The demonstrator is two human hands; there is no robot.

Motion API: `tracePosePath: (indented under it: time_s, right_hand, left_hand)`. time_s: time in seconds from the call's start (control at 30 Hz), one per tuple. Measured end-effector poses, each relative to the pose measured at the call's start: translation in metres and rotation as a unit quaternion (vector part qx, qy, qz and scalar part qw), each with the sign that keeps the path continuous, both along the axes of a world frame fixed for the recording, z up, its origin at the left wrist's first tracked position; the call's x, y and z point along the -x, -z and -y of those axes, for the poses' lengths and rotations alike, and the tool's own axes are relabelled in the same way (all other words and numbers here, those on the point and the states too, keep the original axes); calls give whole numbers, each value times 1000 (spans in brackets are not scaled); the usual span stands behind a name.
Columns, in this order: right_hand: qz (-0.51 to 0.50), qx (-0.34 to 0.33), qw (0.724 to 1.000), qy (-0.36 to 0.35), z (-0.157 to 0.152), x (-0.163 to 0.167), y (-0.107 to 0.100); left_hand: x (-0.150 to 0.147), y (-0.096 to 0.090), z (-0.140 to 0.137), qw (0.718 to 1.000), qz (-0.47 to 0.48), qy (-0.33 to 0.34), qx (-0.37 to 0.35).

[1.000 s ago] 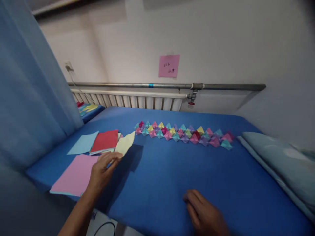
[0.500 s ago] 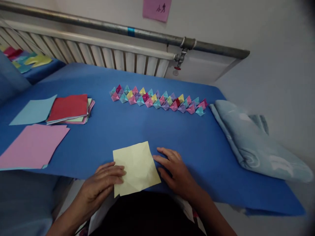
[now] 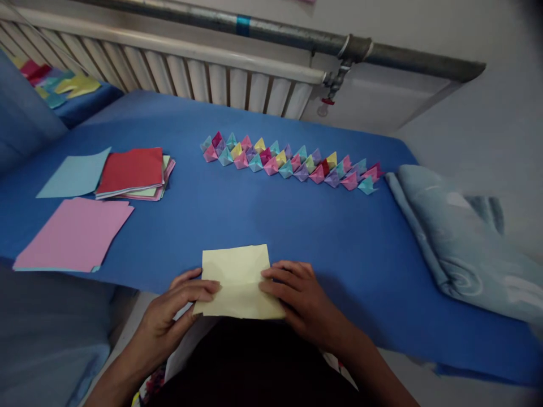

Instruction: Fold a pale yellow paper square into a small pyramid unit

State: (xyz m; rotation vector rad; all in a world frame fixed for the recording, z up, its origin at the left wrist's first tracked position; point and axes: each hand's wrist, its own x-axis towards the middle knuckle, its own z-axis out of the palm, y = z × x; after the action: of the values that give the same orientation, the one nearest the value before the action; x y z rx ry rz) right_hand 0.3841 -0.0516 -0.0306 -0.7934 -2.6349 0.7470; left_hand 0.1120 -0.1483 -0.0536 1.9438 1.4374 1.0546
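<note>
A pale yellow sheet of paper [image 3: 237, 277] lies at the front edge of the blue-covered table, with faint creases across it. My left hand [image 3: 180, 305] grips its left side, fingers on top and thumb underneath near the lower corner. On the right side, my right hand [image 3: 299, 297] holds the sheet the same way, its fingertips over the edge and its thumb hidden. Beyond the sheet, a double row of small folded paper pieces [image 3: 271, 164] in pink, blue, yellow and purple runs across the table.
At left lie a stack of pink paper [image 3: 74, 234], a pile topped with red paper [image 3: 130, 170] and a light blue sheet [image 3: 74, 176]. A folded grey-blue blanket [image 3: 445, 237] rests at the right. Behind the table [image 3: 203, 220] stand a radiator [image 3: 195, 82] and a pipe [image 3: 288, 37].
My right hand has come onto the yellow paper's right edge, where it was beside it before. The sheet now lies straighter and looks shorter front to back. The view has shifted slightly.
</note>
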Motion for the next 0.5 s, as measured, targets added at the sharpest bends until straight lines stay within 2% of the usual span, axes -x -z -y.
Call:
tracePosePath:
  time_s: [0.13, 0.23, 0.37, 0.5]
  right_hand:
    - [-18, 37, 999, 13, 1, 4, 0]
    - [-5, 59, 995, 80, 4, 11, 2]
    - [-2, 57, 984, 171, 3, 25, 7]
    - [19, 74, 974, 212, -1, 34, 9]
  left_hand:
    - [-2, -1, 2, 998, -39, -45, -18]
    - [-6, 1, 2, 991, -76, -107, -21]
    - [-11, 5, -4, 968, -108, -227, 18]
    - [-15, 7, -12, 958, -128, -252, 58]
